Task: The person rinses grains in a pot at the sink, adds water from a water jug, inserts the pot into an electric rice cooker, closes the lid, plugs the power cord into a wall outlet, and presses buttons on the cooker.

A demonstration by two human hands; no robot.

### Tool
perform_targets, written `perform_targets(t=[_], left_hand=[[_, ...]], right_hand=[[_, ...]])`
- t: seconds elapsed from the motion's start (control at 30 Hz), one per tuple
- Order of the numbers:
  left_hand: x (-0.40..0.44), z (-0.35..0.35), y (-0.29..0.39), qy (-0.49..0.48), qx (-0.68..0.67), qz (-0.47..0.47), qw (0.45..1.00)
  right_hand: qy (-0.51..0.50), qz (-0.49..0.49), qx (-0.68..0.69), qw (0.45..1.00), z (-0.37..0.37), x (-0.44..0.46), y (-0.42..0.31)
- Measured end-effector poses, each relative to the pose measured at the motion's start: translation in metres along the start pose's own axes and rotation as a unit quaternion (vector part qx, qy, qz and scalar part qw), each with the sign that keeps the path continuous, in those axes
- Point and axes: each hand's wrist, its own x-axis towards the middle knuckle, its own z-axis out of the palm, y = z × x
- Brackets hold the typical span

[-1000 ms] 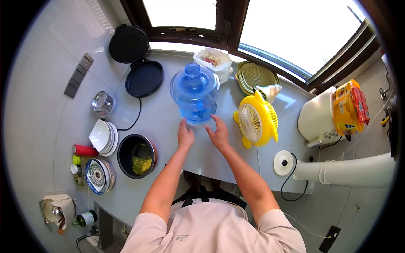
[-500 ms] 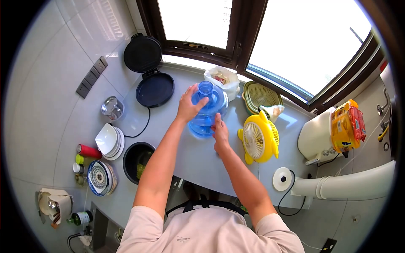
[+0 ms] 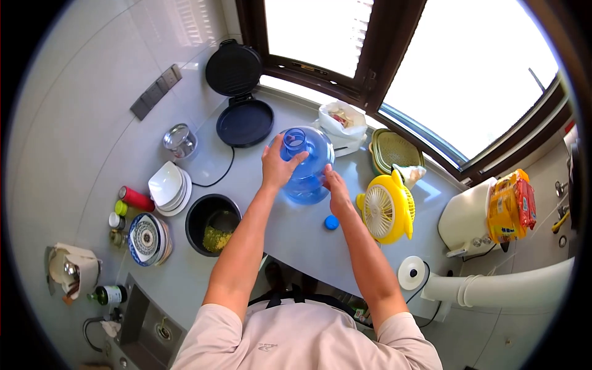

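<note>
Clock face: I read directions on my feed outward from the jug, 6 o'clock being the wearer.
Shirt: pale shirt [image 3: 296,330] at 6 o'clock, nearest me; small chest logo [image 3: 268,347] I can't read.
Sink and bottle: sink [image 3: 131,302] between 7 and 8; beside it, at 8, a dark green bottle [image 3: 110,295], its white label too small for me to read.
Loose cap: blue cap [image 3: 332,222] lying on the grey counter [image 3: 290,243] at 5.
Left hand: left hand [image 3: 281,165] spread in a wide curve, gripping the jug's shoulder just under the neck.
Right hand: right hand [image 3: 335,185] half curled, thumb uppermost, holding the jug's side.
Water jug: translucent blue water jug [image 3: 308,182] between both hands, uncapped mouth up; I can't tell whether its base touches the counter.
Cooking pot: black pot [image 3: 196,222] at 8, holding green and yellow bits [image 3: 216,239].
Fan: yellow fan [image 3: 391,206] at 4.
Packet: orange-and-red packet [image 3: 510,203] just past 3, on a white appliance [image 3: 465,213]; its lettering is illegible to me.
Griddle: open black electric griddle [image 3: 245,123] at 10.
Window side: white plastic bag [image 3: 342,132] between 1 and 2; green baskets [image 3: 398,150] towards 3; brown window frame [image 3: 373,80] farthest off, near 1.
</note>
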Motion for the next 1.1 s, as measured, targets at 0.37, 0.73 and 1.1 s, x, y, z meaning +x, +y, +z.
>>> perform_targets(t=[0.37, 0.73, 1.1], left_hand=[[-0.116, -0.077, 0.002, 0.171, -0.199, -0.147, 0.954], [-0.223, -0.121, 0.005, 0.276, -0.475, -0.217, 0.807], [-0.26, -0.114, -0.037, 0.245, -0.436, -0.328, 0.802]], right_hand=[[-0.193, -0.024, -0.211, 0.958, 0.041, -0.041, -0.014], [-0.176, -0.096, -0.5, 0.842, 0.111, -0.092, -0.025], [-0.103, -0.076, -0.638, 0.76, 0.151, -0.131, -0.022]])
